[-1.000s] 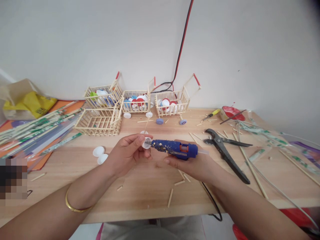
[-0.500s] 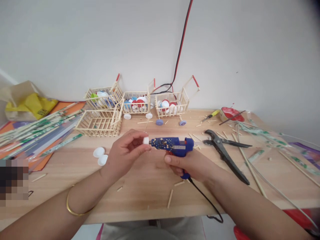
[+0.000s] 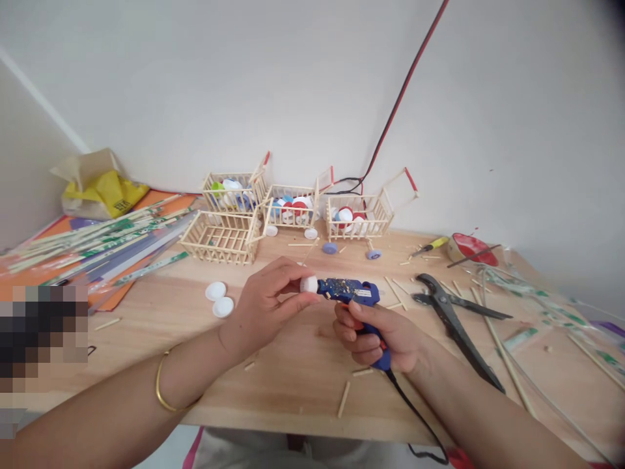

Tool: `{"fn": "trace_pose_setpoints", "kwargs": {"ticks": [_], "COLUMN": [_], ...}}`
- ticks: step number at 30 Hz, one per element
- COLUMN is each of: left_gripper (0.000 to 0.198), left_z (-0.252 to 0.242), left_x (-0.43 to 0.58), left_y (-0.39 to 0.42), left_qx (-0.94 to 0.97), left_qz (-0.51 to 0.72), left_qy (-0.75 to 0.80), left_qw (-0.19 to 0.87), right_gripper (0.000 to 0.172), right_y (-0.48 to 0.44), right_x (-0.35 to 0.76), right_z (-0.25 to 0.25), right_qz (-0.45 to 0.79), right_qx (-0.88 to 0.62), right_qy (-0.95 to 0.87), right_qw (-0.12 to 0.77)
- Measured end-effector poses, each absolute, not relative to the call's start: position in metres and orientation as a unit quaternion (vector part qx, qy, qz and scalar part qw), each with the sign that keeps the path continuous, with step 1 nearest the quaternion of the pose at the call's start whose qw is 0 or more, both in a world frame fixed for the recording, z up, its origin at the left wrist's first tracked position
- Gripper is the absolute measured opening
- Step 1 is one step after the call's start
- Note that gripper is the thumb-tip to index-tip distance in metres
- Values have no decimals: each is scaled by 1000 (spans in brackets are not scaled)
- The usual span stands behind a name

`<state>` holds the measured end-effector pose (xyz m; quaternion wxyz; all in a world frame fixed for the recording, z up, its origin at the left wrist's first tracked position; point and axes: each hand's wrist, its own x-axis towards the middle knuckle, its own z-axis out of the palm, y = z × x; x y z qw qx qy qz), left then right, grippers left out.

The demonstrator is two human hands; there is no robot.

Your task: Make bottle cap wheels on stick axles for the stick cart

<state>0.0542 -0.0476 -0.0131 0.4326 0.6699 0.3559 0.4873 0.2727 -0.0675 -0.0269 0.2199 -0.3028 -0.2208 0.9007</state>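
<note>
My left hand [image 3: 266, 303] pinches a small white bottle cap [image 3: 308, 284] between thumb and fingertips. A thin stick rises just behind the cap; whether it is fixed to the cap I cannot tell. In my right hand [image 3: 383, 329] is a blue glue gun [image 3: 344, 288] specked with bits of dried material, my fingers wrapped round its handle and trigger. Its nozzle points left at the cap, touching it or very close. Two white caps [image 3: 223, 307] lie on the table left of my left wrist. Beyond my hands stands a small stick basket [image 3: 222, 244].
Three stick carts with red handles, one of them a cart [image 3: 361, 218] on blue wheels, hold coloured caps at the back. Black pliers [image 3: 454, 319], a yellow cutter [image 3: 432, 245] and a red-and-white bowl [image 3: 471, 249] lie right. Bundled sticks [image 3: 97, 238] lie left. The gun's cord [image 3: 415, 413] hangs over the front edge.
The view has shifted, so the scene sits farther right. The glue gun's handle shows more fully below my fingers, and the cap is turned slightly. Both hands keep their holds.
</note>
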Motion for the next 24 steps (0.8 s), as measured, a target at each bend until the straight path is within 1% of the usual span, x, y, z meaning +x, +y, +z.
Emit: {"fn": "trace_pose_setpoints", "kwargs": {"ticks": [5, 9, 12, 16, 20, 22, 24], "left_gripper": [24, 23, 23, 23, 24, 23, 21], "left_z": [-16, -19, -19, -19, -24, -25, -25], "left_x": [54, 55, 57, 60, 62, 62, 61], "left_y": [-47, -47, -46, -43, -40, -39, -36], "left_qx": [685, 686, 631, 531, 470, 442, 416], "left_qz": [481, 478, 471, 439, 414, 414, 430], "left_qy": [352, 358, 363, 356, 354, 351, 338], "left_qw": [419, 416, 498, 632, 694, 714, 726], "right_gripper": [47, 43, 41, 35, 30, 27, 25], "right_y": [-71, -72, -72, -72, -73, -75, -76], "right_x": [270, 268, 269, 271, 274, 276, 279], "right_z": [-24, -27, -27, -20, -9, -6, -3], "right_qz": [872, 814, 729, 537, 361, 317, 309], "right_qx": [-349, -394, -436, -509, -521, -513, -513], "right_qy": [-249, -325, -436, -608, -731, -761, -763], "right_qw": [237, 277, 298, 287, 253, 241, 242]}}
